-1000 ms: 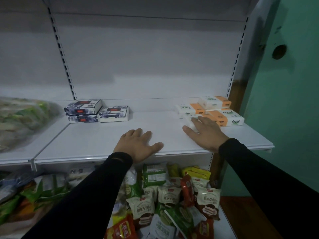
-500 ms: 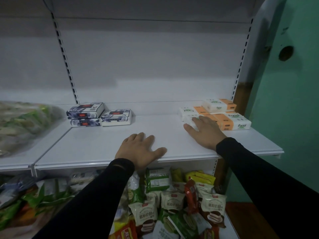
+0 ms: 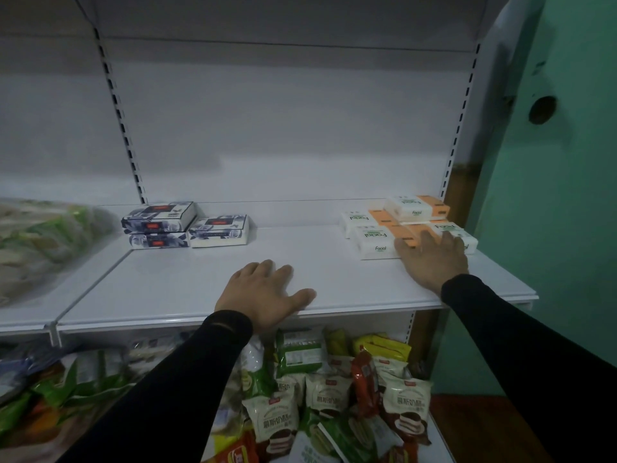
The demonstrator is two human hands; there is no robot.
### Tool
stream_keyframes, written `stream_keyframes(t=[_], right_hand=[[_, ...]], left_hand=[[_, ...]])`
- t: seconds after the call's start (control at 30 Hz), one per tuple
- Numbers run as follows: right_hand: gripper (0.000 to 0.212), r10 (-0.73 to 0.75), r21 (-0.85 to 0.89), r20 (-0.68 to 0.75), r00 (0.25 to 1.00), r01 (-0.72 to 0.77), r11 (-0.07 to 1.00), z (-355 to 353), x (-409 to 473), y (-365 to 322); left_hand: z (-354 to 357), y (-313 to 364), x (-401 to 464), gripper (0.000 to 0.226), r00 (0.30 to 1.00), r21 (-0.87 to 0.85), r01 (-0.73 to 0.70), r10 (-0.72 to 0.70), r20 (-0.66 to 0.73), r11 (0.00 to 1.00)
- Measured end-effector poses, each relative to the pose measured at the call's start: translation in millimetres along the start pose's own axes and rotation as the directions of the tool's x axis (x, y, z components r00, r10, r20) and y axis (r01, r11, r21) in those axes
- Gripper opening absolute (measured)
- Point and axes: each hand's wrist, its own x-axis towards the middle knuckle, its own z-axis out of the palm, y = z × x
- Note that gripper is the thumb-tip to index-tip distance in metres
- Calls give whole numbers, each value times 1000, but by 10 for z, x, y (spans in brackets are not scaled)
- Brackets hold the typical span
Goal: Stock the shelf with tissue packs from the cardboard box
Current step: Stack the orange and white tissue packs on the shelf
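On the white shelf (image 3: pixel 187 279), several white-and-orange tissue packs (image 3: pixel 374 240) lie at the back right, one (image 3: pixel 414 207) stacked on top. My right hand (image 3: pixel 432 259) lies flat with straight fingers against the front packs. Three dark blue-and-white tissue packs (image 3: pixel 218 230) sit at the back left, two of them stacked. My left hand (image 3: pixel 263 292) rests flat, fingers spread, on the shelf's front edge and holds nothing. The cardboard box is out of view.
A large clear bag of green-wrapped goods (image 3: pixel 40 238) fills the neighbouring shelf on the left. Below lies a shelf heaped with snack packets (image 3: pixel 334 392). A green wall (image 3: pixel 551 228) closes the right side. Perforated uprights (image 3: pixel 123 128) flank the white back panel.
My right hand has slid to the right along the front of the white-and-orange packs. My left hand has stayed on the shelf edge. The view has shifted slightly.
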Motion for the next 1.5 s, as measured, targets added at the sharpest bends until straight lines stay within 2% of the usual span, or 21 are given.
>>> stream_keyframes(t=[0.3,0.57,0.67,0.73,0.83,0.93,1.03,1.2,1.27,1.3,1.4,1.5], right_hand=[[81,5,41,-6,1000,-5,999,25,-33,-52],[91,-26,42,-76,997,29,999,-8,2,-46],[86,-96,73,-144,985,107,992,-55,-80,-18],[84,-170,132,-162,972,192,972,-132,-203,17],[80,-300,205,-195,934,337,919,-338,-583,48],[60,-401,264,-251,881,461,847,-484,-1123,35],[53,-452,360,-237,860,510,781,-472,-1757,18],[57,-519,429,-89,850,503,750,-25,-2767,36],[59,-518,462,-16,856,465,755,280,-3111,58],[57,-511,468,71,856,424,775,435,-3262,63],[48,-469,424,346,813,310,851,978,-3586,141],[42,-417,390,497,761,234,891,1563,-3725,227]], left_hand=[[6,-2,-6,94,1000,-18,8,-8,-5,1000],[16,-1,11,78,1000,-12,2,-2,3,1000],[-3,-1,13,74,1000,-31,13,-12,5,999],[-43,-14,-8,79,1000,-66,-2,2,-1,998],[-151,-4,-152,84,999,-205,-16,7,-46,979],[-245,16,-498,72,986,-340,-32,-25,-163,940],[-224,15,-1085,57,974,-424,-56,-44,-222,904],[205,-5,-2095,43,996,-457,-20,-23,-87,889],[454,-16,-2390,42,999,-456,35,-18,41,889],[593,-31,-2504,43,992,-454,71,-16,123,888],[1111,-108,-2720,46,945,-430,163,-14,328,888],[1681,-155,-2785,53,874,-424,257,-22,485,868]])
